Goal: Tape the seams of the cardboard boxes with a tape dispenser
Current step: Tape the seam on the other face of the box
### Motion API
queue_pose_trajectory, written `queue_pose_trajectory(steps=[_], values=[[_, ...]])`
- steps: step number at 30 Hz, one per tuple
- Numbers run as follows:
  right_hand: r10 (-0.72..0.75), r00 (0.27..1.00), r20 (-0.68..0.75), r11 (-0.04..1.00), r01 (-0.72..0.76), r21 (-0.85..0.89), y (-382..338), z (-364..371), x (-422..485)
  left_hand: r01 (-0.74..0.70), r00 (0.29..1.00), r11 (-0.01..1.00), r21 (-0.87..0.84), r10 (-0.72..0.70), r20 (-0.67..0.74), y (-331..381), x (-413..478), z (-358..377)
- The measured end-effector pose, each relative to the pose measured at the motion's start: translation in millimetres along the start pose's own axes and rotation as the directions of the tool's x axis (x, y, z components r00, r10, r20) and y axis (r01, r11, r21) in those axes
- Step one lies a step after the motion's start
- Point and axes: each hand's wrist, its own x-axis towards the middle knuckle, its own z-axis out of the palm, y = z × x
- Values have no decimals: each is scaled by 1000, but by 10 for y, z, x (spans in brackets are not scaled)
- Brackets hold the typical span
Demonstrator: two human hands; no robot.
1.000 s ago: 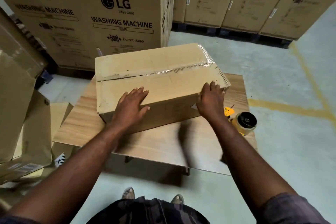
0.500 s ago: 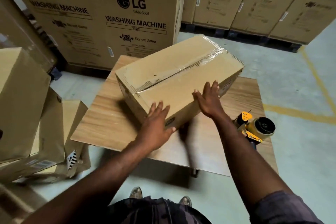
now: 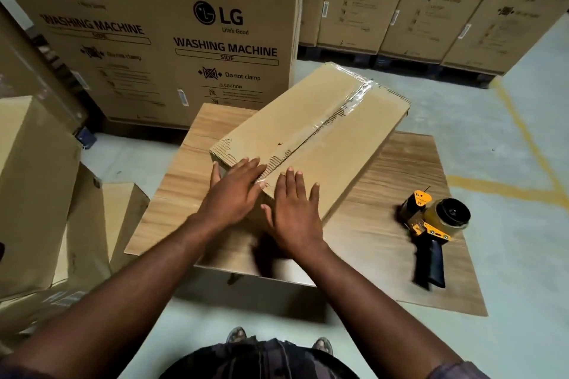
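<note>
Flat palms on the cardboard box (image 3: 323, 132)
Left hand (image 3: 234, 194) and right hand (image 3: 295, 215) are laid flat-fingered on its near end; it is angled 7-to-1 o'clock on the counter (image 3: 369, 224), the tape dispenser (image 3: 437, 224) set at 3 o'clock, nearer the right hand.

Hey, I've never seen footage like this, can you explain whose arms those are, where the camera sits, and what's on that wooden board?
No machine here: the camera is worn on a person's head, looking forward and down, so the two arms are the wearer's own. The left hand and right hand lie flat, fingers straight, on the near end of a cardboard box, whose top seam carries clear tape. Neither grips anything. The box sits on a wooden board; to its right lies a yellow tape dispenser, untouched. Big washing machine cartons stand behind.
</note>
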Motion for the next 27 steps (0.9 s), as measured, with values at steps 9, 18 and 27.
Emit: queue_pose_trajectory(steps=[9,18,27], values=[[-260,965,26,961,256,101,1311,-122,-22,-124,992,984,129,122,26,668,-203,368],[-41,991,-129,931,85,354,1336,-28,-221,-133,985,989,62,139,-98,869,-128,498],[72,929,-363,876,115,468,1483,112,-513,-127,973,991,-45,116,-198,1080,-40,607]])
